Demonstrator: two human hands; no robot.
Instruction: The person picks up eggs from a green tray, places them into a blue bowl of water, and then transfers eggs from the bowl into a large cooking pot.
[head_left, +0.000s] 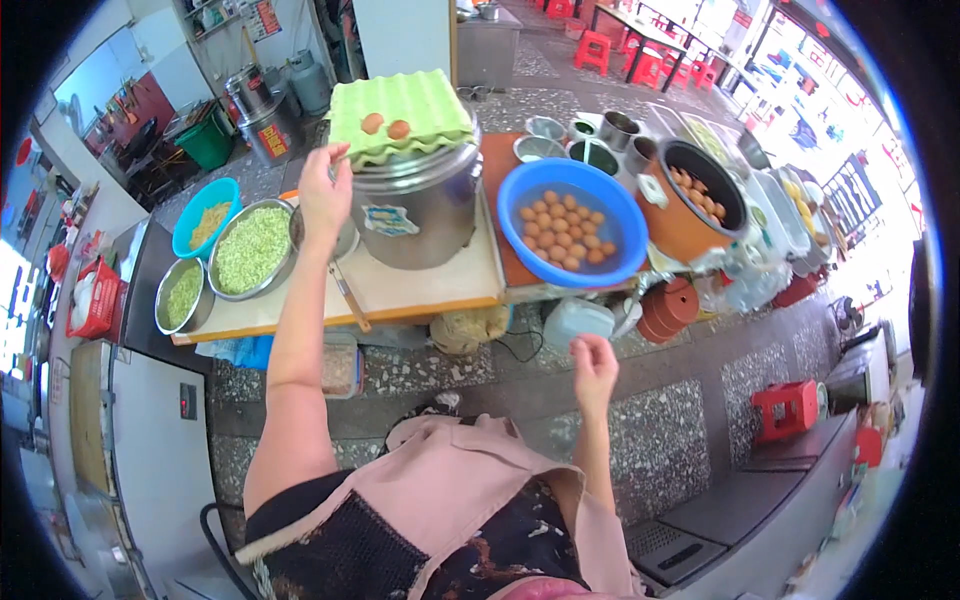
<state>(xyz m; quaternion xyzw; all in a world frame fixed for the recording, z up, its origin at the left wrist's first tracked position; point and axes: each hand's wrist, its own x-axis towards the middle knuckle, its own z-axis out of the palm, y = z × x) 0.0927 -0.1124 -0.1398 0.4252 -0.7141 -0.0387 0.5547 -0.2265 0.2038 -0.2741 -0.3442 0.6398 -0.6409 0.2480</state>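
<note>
My left hand (324, 191) is raised at the near left corner of a green egg tray (405, 101). Its fingertips overlap the tray's edge in view, and whether they grip it I cannot tell. The tray rests on a lidded stainless steel pot (420, 225), and two brown eggs (385, 126) sit in it. Lower down, my right hand (596, 367) hangs in front of the table with its fingers curled together and nothing visible in them. Beyond it, a blue plastic basin (630, 262) on the table holds many brown eggs (561, 231) in water.
Left of the pot stand steel bowls of chopped pale-green vegetable (251, 251) and a turquoise basin (187, 244). A wooden-handled utensil (349, 296) juts over the table edge. To the right, an orange-brown pot (675, 214) contains eggs. Containers, including a plastic jug (577, 321), sit below.
</note>
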